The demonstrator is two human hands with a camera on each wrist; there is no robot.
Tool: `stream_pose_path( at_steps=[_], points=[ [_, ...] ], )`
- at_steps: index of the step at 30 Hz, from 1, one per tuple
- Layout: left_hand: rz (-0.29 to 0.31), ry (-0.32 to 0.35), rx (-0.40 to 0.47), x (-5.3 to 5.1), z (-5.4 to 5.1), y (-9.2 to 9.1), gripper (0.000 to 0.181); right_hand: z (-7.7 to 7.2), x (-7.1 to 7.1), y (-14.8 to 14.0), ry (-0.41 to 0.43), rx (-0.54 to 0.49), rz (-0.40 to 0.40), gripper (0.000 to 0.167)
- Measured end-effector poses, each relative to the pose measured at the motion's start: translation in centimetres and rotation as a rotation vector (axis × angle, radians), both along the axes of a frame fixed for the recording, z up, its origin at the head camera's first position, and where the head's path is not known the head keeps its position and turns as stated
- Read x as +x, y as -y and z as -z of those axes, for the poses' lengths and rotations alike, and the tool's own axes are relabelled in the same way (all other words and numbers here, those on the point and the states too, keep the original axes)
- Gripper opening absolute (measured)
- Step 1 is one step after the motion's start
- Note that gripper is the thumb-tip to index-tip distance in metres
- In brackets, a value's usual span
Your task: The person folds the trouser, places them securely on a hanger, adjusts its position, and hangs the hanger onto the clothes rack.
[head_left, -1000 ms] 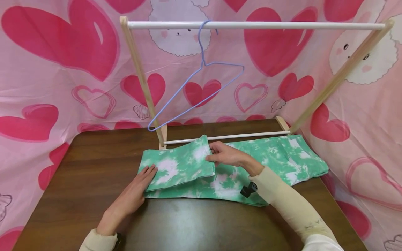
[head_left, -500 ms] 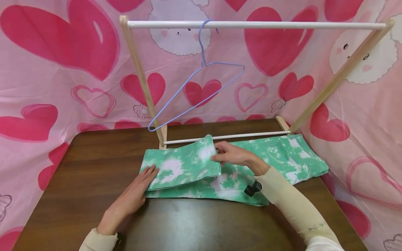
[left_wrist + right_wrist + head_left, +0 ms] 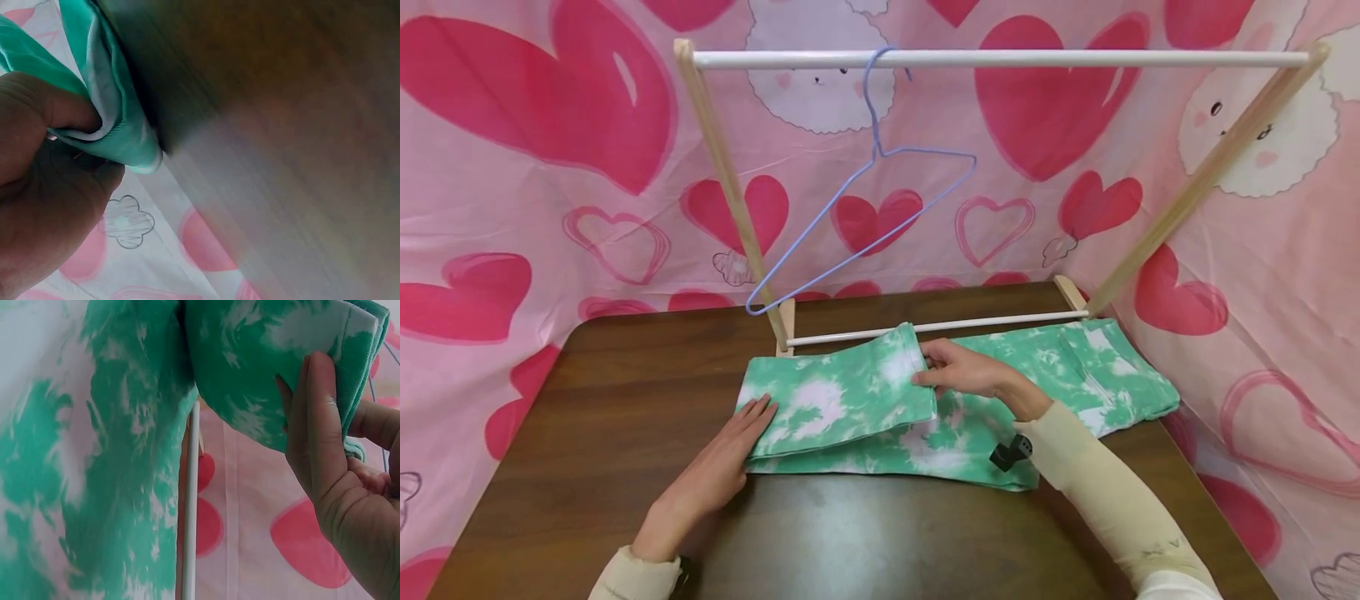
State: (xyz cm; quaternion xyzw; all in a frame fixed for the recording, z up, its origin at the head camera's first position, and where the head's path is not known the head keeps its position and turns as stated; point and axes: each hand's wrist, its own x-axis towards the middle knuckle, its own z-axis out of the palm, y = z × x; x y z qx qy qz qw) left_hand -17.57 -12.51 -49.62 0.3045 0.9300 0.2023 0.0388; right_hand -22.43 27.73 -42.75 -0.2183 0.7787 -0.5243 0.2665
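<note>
From the head view I see a long green-and-white cloth (image 3: 955, 433) lying across the wooden table (image 3: 625, 392), its right end reaching toward the right edge. Its left part is doubled back toward the right as a flap (image 3: 838, 400), whose free end is raised above the layer beneath. My left hand (image 3: 715, 462) lies at the left fold, fingers stretched out over the flap. My right hand (image 3: 966, 369) pinches the raised right end of the flap. A small black device (image 3: 1011, 452) sits by the right cuff. On the far side stands a rack (image 3: 1000, 58) with a white top rail and wooden legs; a blue hanger (image 3: 876, 142) hangs from it, left of the middle. The white lower bar (image 3: 970, 322) runs just beyond the cloth, and behind everything I have a pink backdrop (image 3: 460, 208) printed with hearts.

From the left wrist view I see the cloth curling round at the fold, one digit tucked inside it and the rest of the left hand outside, so the grip is narrow, with fabric between. Bare tabletop fills the right of this view, blurred.

From the right wrist view, the right hand holds the hemmed edge narrowly, thumb on one side and fingers on the other.
</note>
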Motion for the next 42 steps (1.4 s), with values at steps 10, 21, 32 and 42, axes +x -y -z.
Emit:
stream_pose_path(
  at_steps=[10,21,32,42],
  points=[
    [-0.016,0.024,0.004,0.2,0.1,-0.1,0.079,-0.4,0.0,-1.0,-0.010,-0.004,-0.010,0.014],
    [-0.017,0.024,0.012,0.4,-0.1,-0.5,0.081,-0.4,0.2,-2.0,0.004,0.017,-0.002,0.014],
    [-0.031,0.020,0.021,-0.1,0.0,-0.9,0.071,-0.6,0.0,-3.3,-0.022,0.006,-0.004,0.013],
    [-0.012,0.025,0.036,-0.3,0.0,-1.4,0.076,-0.7,0.1,-4.6,-0.042,-0.031,-0.018,0.019]
  ],
)
